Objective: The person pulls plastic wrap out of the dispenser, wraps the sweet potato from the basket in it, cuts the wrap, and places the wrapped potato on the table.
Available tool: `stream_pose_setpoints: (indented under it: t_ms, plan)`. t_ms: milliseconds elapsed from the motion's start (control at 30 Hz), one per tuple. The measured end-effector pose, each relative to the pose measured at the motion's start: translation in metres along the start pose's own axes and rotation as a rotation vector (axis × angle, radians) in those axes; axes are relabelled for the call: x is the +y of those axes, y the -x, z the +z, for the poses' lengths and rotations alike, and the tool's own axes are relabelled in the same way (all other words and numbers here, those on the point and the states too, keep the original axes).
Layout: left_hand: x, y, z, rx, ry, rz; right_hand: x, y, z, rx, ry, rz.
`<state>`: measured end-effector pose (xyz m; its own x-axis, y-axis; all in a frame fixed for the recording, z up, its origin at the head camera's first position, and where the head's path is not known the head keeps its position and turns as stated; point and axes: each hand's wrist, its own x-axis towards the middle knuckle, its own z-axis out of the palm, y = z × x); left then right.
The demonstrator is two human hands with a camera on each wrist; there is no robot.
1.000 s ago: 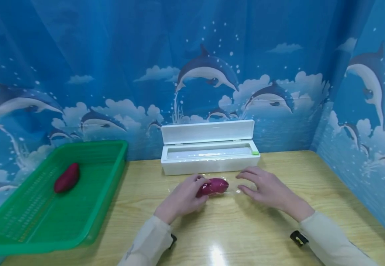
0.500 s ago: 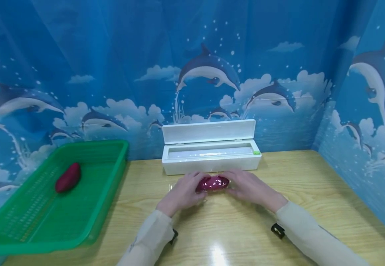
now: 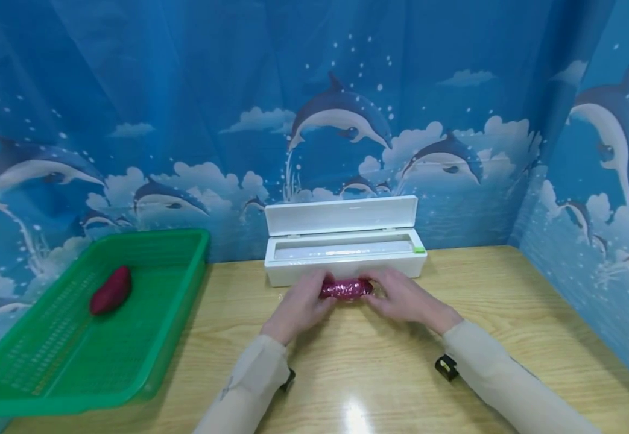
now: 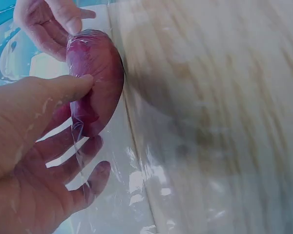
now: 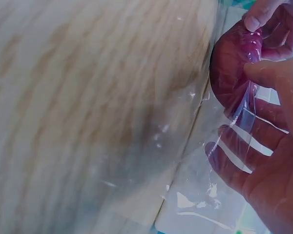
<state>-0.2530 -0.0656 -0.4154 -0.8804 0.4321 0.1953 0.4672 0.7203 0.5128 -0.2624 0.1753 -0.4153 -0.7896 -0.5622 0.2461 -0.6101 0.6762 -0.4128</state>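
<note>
A purple-red sweet potato [image 3: 348, 289], wrapped in shiny clear cling film [image 4: 127, 183], is held between both hands just in front of the white box. My left hand [image 3: 299, 304] grips its left end, thumb on the near side and fingers beyond. At the other end, my right hand [image 3: 406, 298] holds it in the same way. Both wrist views show the thumbs pressing the film against the sweet potato [image 5: 229, 68]. Loose film spreads past the fingers of each hand. Whether the sweet potato touches the table is hard to tell.
The white cling film box [image 3: 347, 265] stands lid up at the table's back, a roll [image 3: 341, 249] inside. A second sweet potato [image 3: 110, 291] lies in a green basket [image 3: 154, 361] on the left. A dolphin-print curtain [image 3: 211, 120] closes off the back and right.
My right hand has come in from the right and taken hold of the sweet potato's right end. Both hands have then shifted it slightly away from me, toward the box.
</note>
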Motion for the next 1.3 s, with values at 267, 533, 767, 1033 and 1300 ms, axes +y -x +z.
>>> stream_pose_setpoints:
  t_ms: [267, 533, 767, 1033, 1300]
  plan:
    - [-0.001, 0.000, 0.000, 0.033, -0.097, 0.007, 0.000, 0.008, -0.003, 0.054, 0.082, -0.011]
    - [0.004, 0.003, 0.000, 0.058, -0.122, 0.008, 0.019, 0.042, -0.030, 0.263, 0.102, 0.070]
    - [0.011, 0.003, -0.003, 0.098, -0.163, 0.037, 0.049, 0.055, -0.049, 0.418, 0.046, 0.205]
    - [0.021, -0.001, -0.008, 0.085, -0.234, 0.003, 0.073, 0.049, -0.048, 0.297, -0.119, 0.373]
    - [0.042, -0.024, -0.022, 0.070, -0.189, 0.067, 0.083, 0.038, -0.046, 0.177, -0.239, 0.464]
